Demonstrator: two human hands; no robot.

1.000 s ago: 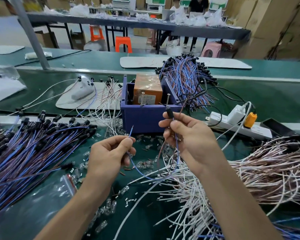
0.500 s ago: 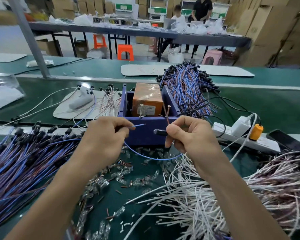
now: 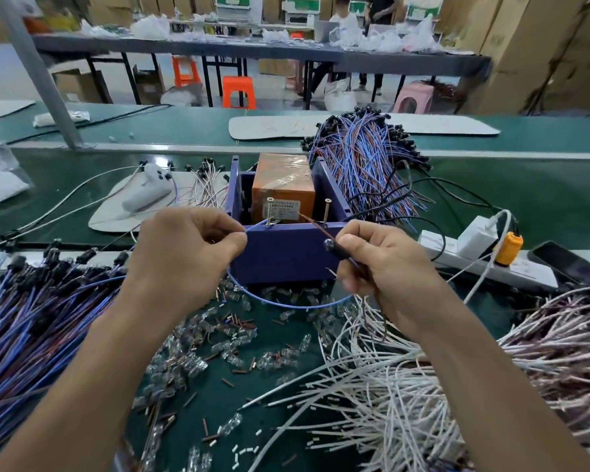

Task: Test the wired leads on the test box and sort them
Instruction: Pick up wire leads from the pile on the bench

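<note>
Where the green worktop [image 3: 532,202] lies closest to the person, a loose heap of white leads [image 3: 372,403] spreads at the right and a bundle of blue and brown leads [image 3: 24,328] with black sockets lies at the left. Small clear bulbs [image 3: 191,362] and cut sleeve ends are scattered between them.

Above these, one wired lead [image 3: 286,304] hangs in a blue loop between the two hands. The left hand [image 3: 184,257] pinches the blue wire near its end, thumb against forefinger, and the bare tip rests against the left screw [image 3: 269,211] on the test box [image 3: 286,253]. The right hand [image 3: 385,264] pinches the lead's black socket [image 3: 334,248] together with its brown wire. The brown tip reaches to the right screw [image 3: 327,211] and appears to touch it, though contact is not clear at this size.

The purple test box stands just behind the hands, open-topped, with an orange block [image 3: 283,185] inside. A white power strip [image 3: 474,260] lies to its right. Behind the box, a further bundle of blue and brown leads [image 3: 361,165] rests on the worktop.
</note>
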